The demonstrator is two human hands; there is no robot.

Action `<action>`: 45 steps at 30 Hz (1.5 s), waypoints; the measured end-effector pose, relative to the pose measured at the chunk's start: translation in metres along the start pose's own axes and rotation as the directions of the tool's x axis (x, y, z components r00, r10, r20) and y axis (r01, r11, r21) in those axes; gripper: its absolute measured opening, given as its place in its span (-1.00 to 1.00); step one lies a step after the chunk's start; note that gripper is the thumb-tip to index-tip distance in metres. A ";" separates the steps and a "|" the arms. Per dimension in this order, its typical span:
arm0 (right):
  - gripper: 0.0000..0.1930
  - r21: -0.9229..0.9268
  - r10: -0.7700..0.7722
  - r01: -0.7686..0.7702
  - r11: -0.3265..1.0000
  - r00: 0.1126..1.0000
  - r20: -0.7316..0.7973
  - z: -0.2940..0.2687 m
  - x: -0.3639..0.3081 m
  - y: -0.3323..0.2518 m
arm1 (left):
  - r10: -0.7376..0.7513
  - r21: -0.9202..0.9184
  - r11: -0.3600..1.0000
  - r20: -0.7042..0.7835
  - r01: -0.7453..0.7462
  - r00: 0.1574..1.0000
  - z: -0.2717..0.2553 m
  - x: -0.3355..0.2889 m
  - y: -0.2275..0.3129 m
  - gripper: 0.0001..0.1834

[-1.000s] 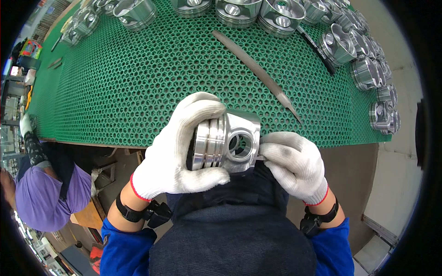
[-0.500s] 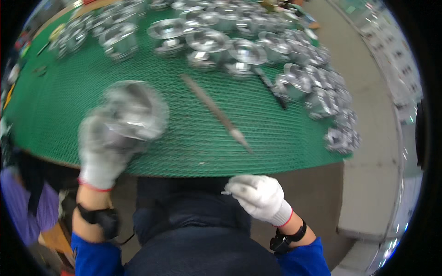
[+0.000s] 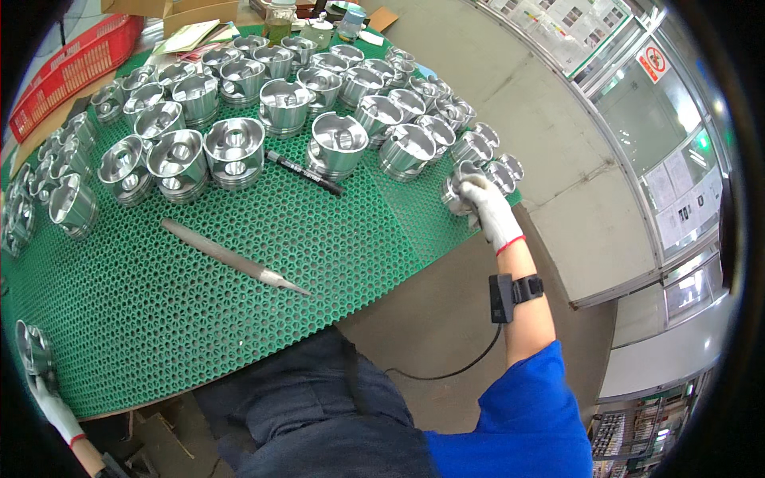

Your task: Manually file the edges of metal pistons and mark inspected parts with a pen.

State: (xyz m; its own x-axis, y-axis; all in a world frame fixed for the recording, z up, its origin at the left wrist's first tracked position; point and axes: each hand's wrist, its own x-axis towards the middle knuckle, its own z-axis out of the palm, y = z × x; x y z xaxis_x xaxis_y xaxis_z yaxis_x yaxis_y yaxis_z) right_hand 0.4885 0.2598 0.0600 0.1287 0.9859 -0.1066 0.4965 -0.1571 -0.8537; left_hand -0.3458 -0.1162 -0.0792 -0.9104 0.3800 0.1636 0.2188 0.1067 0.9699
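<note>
"Where were the pistons in play?"

"At opposite ends of the counter [image 3: 199,311]. The left hand [image 3: 56,414] was against the near side of a left-end piston [image 3: 33,348], close to the counter's left edge. The fingers were mostly hidden, so I couldn't tell whether that grip had closed or only touched, nor whether the mat bore the weight."

"And the other?"

"The right hand [image 3: 488,211] had its grip narrowed around a right-end piston [image 3: 453,195], just beside the right edge, with neighbouring pistons [image 3: 504,177] crowded next to it."

"What worried you there?"

"A slip. Knitted glove on smooth metal could have let the piston slide, and so near the edge it might have gone to the floor [image 3: 430,319]. A sideways lift could have knocked a neighbour and marked its skirt."

"Anything from the arms?"

"They were spread wide, so watching both ends at once looked hard; a poor hold on the left could have gone unnoticed. The cable [image 3: 446,377] drooping from the wrist device [image 3: 502,299] might have snagged on the edge."

"What about the middle?"

"A bare-tanged file [image 3: 219,251] lay there, tang toward the body; a sweeping sleeve [image 3: 526,406] could have caught it. The black marker [image 3: 304,173] could have rolled if bumped."
</note>
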 end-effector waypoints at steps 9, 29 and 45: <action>-0.69 0.609 -0.223 0.041 0.792 0.948 0.226 0.091 -0.106 -0.068 | 0.640 0.006 0.696 0.448 -0.718 0.625 0.144 -0.212 0.172 -0.30; -0.73 0.188 -0.009 -0.270 0.944 0.548 0.836 0.223 -0.185 -0.084 | 0.496 -0.304 0.834 0.778 -0.461 0.384 0.200 -0.268 0.170 -0.21; -0.75 0.449 -0.726 0.596 0.665 0.379 0.573 0.205 -0.164 -0.057 | 0.012 -0.225 0.947 0.739 0.230 0.674 0.216 -0.259 0.197 0.06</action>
State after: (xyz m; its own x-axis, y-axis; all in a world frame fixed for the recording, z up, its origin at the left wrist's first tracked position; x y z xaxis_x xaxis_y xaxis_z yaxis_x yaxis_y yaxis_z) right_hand 0.2635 0.1192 0.0220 -0.8039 0.5207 0.2875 0.0219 0.5090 -0.8605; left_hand 0.0088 0.0045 0.0302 -0.3518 0.9360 -0.0113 -0.0816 -0.0186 0.9965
